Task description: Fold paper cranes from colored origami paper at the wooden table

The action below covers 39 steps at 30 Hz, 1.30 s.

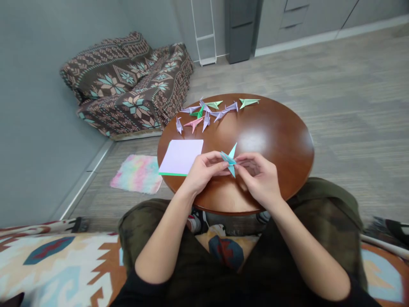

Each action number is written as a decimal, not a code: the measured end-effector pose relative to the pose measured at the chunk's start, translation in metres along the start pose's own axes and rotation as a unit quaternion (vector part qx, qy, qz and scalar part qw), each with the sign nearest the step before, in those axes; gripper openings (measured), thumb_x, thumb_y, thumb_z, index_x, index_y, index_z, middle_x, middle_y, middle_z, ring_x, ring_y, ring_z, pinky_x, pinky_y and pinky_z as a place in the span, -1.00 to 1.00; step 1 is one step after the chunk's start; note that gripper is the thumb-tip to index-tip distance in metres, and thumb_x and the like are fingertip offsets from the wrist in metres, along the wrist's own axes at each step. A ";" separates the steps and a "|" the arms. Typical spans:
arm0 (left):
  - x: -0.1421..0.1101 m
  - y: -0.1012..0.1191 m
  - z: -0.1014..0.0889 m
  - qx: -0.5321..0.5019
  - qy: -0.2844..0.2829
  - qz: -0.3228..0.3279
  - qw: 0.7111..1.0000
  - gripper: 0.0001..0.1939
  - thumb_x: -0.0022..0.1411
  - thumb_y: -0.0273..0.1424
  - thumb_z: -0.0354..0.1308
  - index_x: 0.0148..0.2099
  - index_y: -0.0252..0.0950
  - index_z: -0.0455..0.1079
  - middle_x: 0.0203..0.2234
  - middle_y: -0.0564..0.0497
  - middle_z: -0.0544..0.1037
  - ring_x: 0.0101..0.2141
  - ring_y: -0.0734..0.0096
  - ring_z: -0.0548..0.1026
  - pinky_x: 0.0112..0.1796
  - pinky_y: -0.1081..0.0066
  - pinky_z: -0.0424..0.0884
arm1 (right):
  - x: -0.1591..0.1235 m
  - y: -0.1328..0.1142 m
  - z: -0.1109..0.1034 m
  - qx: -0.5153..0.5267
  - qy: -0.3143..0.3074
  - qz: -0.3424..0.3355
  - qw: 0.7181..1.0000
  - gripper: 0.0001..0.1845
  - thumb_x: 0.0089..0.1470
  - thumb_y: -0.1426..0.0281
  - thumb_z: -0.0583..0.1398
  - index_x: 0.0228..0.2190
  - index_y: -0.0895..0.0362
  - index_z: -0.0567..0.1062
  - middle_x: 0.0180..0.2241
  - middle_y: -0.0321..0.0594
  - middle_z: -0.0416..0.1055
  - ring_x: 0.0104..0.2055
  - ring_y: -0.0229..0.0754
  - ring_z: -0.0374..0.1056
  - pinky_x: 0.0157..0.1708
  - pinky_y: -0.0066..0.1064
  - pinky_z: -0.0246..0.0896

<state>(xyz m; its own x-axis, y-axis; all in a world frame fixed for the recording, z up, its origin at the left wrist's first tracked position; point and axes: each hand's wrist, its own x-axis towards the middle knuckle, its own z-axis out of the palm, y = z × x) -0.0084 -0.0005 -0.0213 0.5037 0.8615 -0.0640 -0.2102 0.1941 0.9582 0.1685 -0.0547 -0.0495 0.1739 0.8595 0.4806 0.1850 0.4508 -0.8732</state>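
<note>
A small teal folded paper figure is pinched between both hands just above the round wooden table. My left hand grips its left side with fingertips closed. My right hand holds the right side, fingers curled around it. A stack of square paper sheets, lilac on top with a green edge showing, lies flat just left of my left hand. Several finished folded paper figures in lilac, pink and green are scattered along the table's far edge.
A patterned brown sofa stands against the grey wall at the back left. A pastel rug lies on the floor left of the table. A patterned rug is under my seat. A dark cabinet stands behind.
</note>
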 end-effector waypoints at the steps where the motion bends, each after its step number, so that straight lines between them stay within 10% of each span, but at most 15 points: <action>1: 0.000 0.000 0.000 0.010 -0.006 0.000 1.000 -0.67 0.03 -0.30 0.55 -0.19 -0.31 0.60 -0.26 -0.03 0.69 -0.26 0.31 0.66 -0.15 0.30 0.61 | 0.000 0.000 0.000 -0.004 -0.001 0.000 1.000 -0.89 0.20 0.46 0.32 -0.22 0.05 0.56 -0.24 -0.23 0.61 -0.25 -0.14 0.59 -0.15 -0.25 0.54; 12: -0.003 0.009 -0.002 0.149 -0.062 0.034 0.986 -0.79 0.10 -0.30 0.49 -0.27 -0.33 0.63 -0.22 -0.12 0.68 -0.16 0.23 0.61 -0.05 0.31 0.48 | 0.009 -0.011 -0.002 0.155 -0.061 0.229 0.959 -0.66 0.05 0.15 0.42 -0.35 0.14 0.52 -0.57 -0.36 0.44 -0.61 -0.32 0.29 -0.65 -0.47 0.22; 17: -0.003 0.007 -0.002 0.135 -0.074 0.011 0.988 -0.77 0.15 -0.35 0.45 -0.17 -0.33 0.58 -0.26 -0.06 0.63 -0.28 0.37 0.59 -0.20 0.43 0.42 | 0.010 -0.009 -0.004 0.162 -0.066 0.238 0.956 -0.66 0.00 0.18 0.44 -0.46 0.13 0.48 -0.64 -0.38 0.41 -0.67 -0.37 0.23 -0.70 -0.53 0.09; 25: 0.004 -0.002 -0.002 0.130 0.069 0.042 0.988 -0.64 0.00 -0.39 0.52 -0.17 -0.34 0.52 -0.25 -0.05 0.62 -0.30 0.42 0.59 -0.18 0.42 0.46 | 0.011 -0.009 -0.007 0.145 -0.102 0.289 0.941 -0.69 -0.03 0.20 0.42 -0.46 0.17 0.52 -0.61 -0.30 0.48 -0.66 -0.33 0.35 -0.67 -0.54 0.21; 32: 0.001 -0.003 0.000 0.099 0.033 -0.015 0.994 -0.69 0.01 -0.27 0.53 -0.32 -0.36 0.55 -0.49 0.01 0.61 -0.44 0.44 0.55 -0.29 0.41 0.48 | 0.011 -0.007 -0.010 0.146 -0.151 0.284 0.935 -0.60 0.10 0.09 0.38 -0.47 0.17 0.53 -0.61 -0.31 0.46 -0.65 -0.34 0.35 -0.65 -0.53 0.29; 39: 0.002 -0.006 0.000 0.100 0.065 0.025 0.993 -0.79 0.08 -0.38 0.45 -0.21 -0.34 0.63 -0.16 -0.15 0.67 -0.18 0.25 0.63 -0.03 0.23 0.53 | 0.013 -0.007 -0.013 0.169 -0.144 0.305 0.926 -0.61 0.06 0.08 0.36 -0.47 0.16 0.52 -0.71 -0.34 0.41 -0.77 -0.34 0.22 -0.79 -0.54 0.05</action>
<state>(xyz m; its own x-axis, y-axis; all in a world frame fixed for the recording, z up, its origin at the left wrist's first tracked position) -0.0058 -0.0001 -0.0274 0.3821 0.9234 -0.0371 -0.0550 0.0628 0.9965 0.1819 -0.0498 -0.0360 -0.1281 0.9858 -0.1090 -0.1849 -0.1317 -0.9739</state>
